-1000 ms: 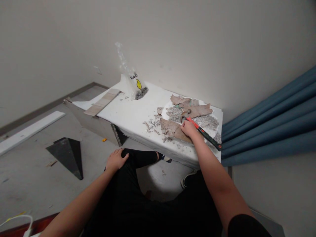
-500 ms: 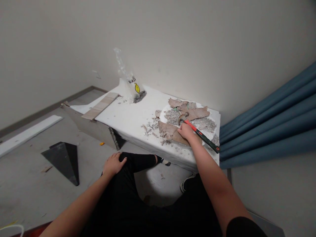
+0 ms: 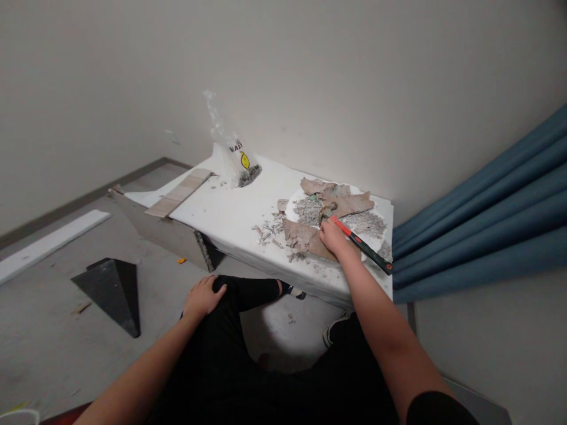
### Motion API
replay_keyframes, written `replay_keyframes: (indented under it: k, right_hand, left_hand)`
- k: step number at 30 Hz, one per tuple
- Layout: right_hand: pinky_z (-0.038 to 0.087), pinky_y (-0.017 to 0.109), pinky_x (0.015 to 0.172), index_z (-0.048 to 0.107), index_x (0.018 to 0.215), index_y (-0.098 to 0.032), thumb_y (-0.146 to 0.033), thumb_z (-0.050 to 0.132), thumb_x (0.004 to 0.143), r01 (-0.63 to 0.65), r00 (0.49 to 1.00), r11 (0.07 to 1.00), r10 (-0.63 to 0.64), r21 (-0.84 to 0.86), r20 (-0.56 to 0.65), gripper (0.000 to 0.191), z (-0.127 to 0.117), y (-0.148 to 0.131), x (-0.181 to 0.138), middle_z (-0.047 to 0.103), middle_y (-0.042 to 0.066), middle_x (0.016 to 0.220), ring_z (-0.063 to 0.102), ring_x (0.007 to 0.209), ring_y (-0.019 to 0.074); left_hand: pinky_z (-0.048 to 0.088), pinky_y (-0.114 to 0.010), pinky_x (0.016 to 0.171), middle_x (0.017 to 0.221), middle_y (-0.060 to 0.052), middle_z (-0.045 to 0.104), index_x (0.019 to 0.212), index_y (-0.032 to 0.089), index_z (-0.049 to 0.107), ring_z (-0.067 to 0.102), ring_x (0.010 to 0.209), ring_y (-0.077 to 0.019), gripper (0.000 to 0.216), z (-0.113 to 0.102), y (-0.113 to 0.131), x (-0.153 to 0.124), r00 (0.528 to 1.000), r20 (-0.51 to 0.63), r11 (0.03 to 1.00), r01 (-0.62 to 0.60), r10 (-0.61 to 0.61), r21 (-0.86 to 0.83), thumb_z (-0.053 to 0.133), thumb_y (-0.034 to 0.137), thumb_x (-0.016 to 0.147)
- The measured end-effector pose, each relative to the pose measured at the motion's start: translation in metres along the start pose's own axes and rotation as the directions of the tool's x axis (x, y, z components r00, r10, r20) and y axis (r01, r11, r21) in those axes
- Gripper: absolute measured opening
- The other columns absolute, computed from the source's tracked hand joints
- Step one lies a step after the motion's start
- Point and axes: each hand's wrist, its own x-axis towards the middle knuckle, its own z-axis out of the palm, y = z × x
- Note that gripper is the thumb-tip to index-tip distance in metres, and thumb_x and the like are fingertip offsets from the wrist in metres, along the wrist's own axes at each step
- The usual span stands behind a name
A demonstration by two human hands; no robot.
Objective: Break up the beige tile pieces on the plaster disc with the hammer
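My right hand [image 3: 334, 237] is closed around the neck of a claw hammer [image 3: 363, 247], just below its head. The hammer's red and black handle slants down to the right, past my wrist. Beneath lie torn pieces of brown cardboard [image 3: 303, 237] and a heap of grey crumbled bits [image 3: 370, 224], on a round white sheet [image 3: 380, 208]. My right fingertips are mostly hidden by the hand itself. Resting flat on my left knee, my left hand [image 3: 204, 297] is open and holds nothing.
The white-covered table [image 3: 230, 215] bears a clear plastic bag [image 3: 245, 162] with dark bits and a cardboard strip [image 3: 179, 192]. Loose crumbs [image 3: 268, 230] lie left of the heap. A dark angular piece [image 3: 110, 292] and a white board [image 3: 53, 242] lie on the floor. Blue curtain [image 3: 482, 212] hangs at right.
The view has shifted very slightly. My right hand stays at the hammer's neck and my left hand stays on the knee.
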Motion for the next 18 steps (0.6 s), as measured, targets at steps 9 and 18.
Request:
replay_keyframes:
  k: [9,18]
  right_hand:
    - [0.047,0.034,0.086,0.066,0.105,-0.012,-0.014,0.046,0.095,-0.061,0.998,0.998,0.060,-0.028,-0.028,0.023,-0.003,-0.012,-0.009,0.062,0.020,0.115,0.062,0.099,0.0273]
    - [0.046,0.033,0.084,0.066,0.102,-0.012,-0.010,0.046,0.093,-0.086,0.996,0.996,0.086,0.008,-0.032,0.022,-0.001,-0.011,-0.007,0.067,0.019,0.106,0.063,0.097,0.0279]
  left_hand:
    - [0.037,-0.044,0.114,0.144,-0.017,0.056,0.139,0.010,0.053,0.051,0.133,-0.0329,0.066,0.000,0.000,-0.001,1.000,0.009,1.000,0.000,-0.001,0.009,0.037,0.054,0.092]
    - [0.039,-0.044,0.113,0.143,-0.018,0.056,0.140,0.010,0.052,0.052,0.132,-0.0333,0.067,-0.003,0.003,-0.004,1.000,0.003,1.000,0.004,-0.004,0.020,0.036,0.055,0.092]
